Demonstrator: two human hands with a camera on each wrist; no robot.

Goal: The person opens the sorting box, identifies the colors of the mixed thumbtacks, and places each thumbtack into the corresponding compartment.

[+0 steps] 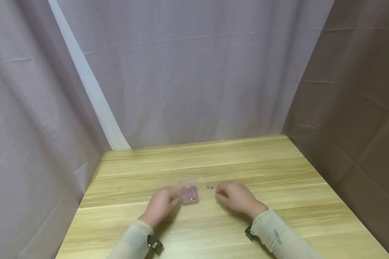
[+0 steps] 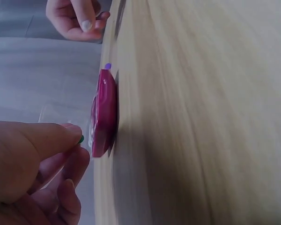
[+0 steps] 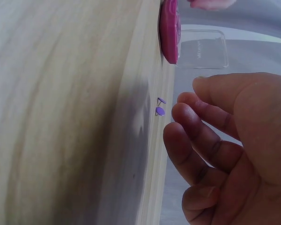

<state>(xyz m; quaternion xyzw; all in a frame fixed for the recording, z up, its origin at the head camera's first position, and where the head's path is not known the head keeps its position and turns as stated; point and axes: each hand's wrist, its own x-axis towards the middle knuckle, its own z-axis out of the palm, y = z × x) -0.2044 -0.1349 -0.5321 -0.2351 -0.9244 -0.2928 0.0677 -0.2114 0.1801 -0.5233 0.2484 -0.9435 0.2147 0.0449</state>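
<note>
A small pink box (image 1: 189, 195) lies on the table with its clear hinged lid (image 3: 203, 49) raised at the back. A few tiny pieces sit inside it. At the box's left side, my left hand (image 1: 162, 203) pinches a small green-headed thumbtack (image 2: 81, 139) between thumb and fingertip. Two purple thumbtacks (image 3: 160, 111) rest on the table to the right of the box. Just right of these, my right hand (image 1: 236, 196) hovers with fingers loosely bent and a gap between thumb and fingertips, nothing held.
The wood-grain table (image 1: 214, 158) extends around the box on all sides. Grey curtains (image 1: 197, 79) hang behind it and on the left, with a darker brown one (image 1: 353, 115) on the right. Each wrist wears a black strap device (image 1: 155, 245).
</note>
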